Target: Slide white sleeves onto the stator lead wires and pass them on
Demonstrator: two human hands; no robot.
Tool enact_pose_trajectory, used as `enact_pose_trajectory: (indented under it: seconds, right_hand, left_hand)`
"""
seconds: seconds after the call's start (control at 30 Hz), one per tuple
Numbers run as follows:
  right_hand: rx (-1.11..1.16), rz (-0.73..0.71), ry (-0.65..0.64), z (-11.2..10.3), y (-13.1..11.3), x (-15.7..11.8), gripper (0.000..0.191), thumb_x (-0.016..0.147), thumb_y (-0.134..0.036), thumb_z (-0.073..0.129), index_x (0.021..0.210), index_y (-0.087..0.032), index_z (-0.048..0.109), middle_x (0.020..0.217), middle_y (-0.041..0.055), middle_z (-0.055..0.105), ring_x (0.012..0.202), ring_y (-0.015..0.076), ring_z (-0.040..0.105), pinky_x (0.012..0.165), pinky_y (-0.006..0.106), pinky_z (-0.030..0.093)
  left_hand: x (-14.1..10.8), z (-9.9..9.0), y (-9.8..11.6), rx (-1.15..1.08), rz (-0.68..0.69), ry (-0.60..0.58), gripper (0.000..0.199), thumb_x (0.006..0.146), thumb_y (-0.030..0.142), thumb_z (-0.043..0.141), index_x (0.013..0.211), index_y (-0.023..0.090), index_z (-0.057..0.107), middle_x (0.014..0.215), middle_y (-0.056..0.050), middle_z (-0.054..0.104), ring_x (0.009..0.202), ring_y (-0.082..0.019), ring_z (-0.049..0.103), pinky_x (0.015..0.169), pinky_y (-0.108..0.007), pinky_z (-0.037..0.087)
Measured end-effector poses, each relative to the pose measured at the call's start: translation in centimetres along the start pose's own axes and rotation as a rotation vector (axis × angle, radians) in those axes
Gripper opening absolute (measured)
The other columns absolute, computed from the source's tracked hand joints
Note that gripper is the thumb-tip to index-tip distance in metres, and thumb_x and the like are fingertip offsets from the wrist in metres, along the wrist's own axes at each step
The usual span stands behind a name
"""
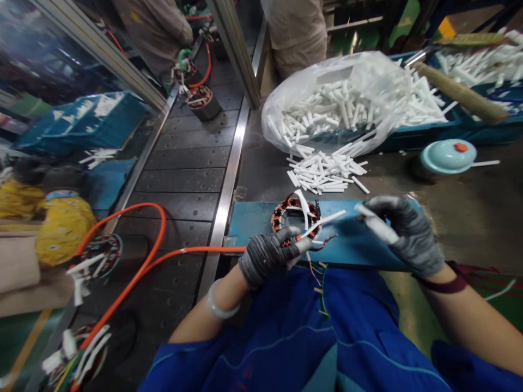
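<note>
My left hand (275, 253), in a grey knit glove with pale fingertips, is closed around the end of an orange cable (216, 249) beside a stator ring (278, 218) with copper windings. A thin white sleeve (327, 223) sticks out to the right from the cable's end at those fingers. Another white sleeve (303, 201) stands up from the stator, and dark leads (324, 243) curl from its right side. To the right, above the blue board (347, 239), my right hand (408, 234) is pinched on a short white tube (363, 210), partly merged with the pale glove tips.
Loose white sleeves (327, 171) lie behind the board, before a plastic bag (278, 117) of more. A light-blue lidded cup (447, 157) stands right. A slatted conveyor (183, 179) runs on the left, carrying other stators (204, 103). Co-workers' yellow sleeves (65, 228) show across it.
</note>
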State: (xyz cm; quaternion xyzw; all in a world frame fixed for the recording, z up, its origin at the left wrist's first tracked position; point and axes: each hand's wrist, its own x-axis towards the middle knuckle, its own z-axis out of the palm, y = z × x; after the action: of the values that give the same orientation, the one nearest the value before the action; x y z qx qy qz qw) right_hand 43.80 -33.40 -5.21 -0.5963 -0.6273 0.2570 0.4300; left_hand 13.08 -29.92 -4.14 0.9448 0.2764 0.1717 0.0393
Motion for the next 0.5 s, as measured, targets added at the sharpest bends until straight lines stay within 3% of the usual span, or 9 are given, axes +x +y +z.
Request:
enact_pose_trajectory:
  seconds: [0.1, 0.23, 0.4, 0.5]
  right_hand:
    - [0.168, 0.046, -0.174, 0.5, -1.4, -1.0, 0.016, 0.090, -0.038, 0.066, 0.098, -0.027, 0.075, 0.094, 0.0040, 0.078, 0.084, 0.0226, 0.073, 0.076, 0.036, 0.060]
    - [0.260, 0.081, -0.214, 0.8, -0.7, -0.6, 0.017, 0.087, -0.037, 0.071, 0.096, -0.024, 0.077, 0.096, 0.0046, 0.079, 0.088, 0.0220, 0.074, 0.084, 0.036, 0.061]
    - [0.306, 0.133, -0.394, 0.3, -0.7, 0.5, 0.028, 0.088, -0.047, 0.070, 0.100, -0.024, 0.078, 0.097, 0.0064, 0.079, 0.089, 0.0246, 0.075, 0.084, 0.039, 0.061]
    - [0.313, -0.022, -0.459, 0.7, -1.7, 0.2, 0.024, 0.095, -0.043, 0.063, 0.104, -0.027, 0.078, 0.099, 0.0050, 0.079, 0.091, 0.0225, 0.074, 0.085, 0.038, 0.060]
  left_hand:
    - [0.2, 0.2, 0.2, -0.011, -0.033, 0.051, 0.026, 0.101, 0.037, 0.056, 0.122, 0.035, 0.071, 0.114, -0.003, 0.074, 0.080, -0.014, 0.072, 0.056, -0.021, 0.050]
    - [-0.2, 0.7, 0.1, -0.024, -0.041, 0.020, 0.025, 0.101, 0.036, 0.058, 0.121, 0.035, 0.072, 0.115, -0.004, 0.074, 0.084, -0.014, 0.072, 0.060, -0.020, 0.051]
    - [-0.4, 0.6, 0.4, 0.011, -0.058, -0.021, 0.027, 0.101, 0.036, 0.056, 0.123, 0.035, 0.071, 0.116, -0.004, 0.074, 0.083, -0.014, 0.071, 0.060, -0.020, 0.050]
    - [-0.5, 0.2, 0.7, 0.025, -0.063, -0.028, 0.028, 0.101, 0.034, 0.054, 0.124, 0.033, 0.071, 0.118, -0.006, 0.073, 0.081, -0.014, 0.071, 0.058, -0.021, 0.050]
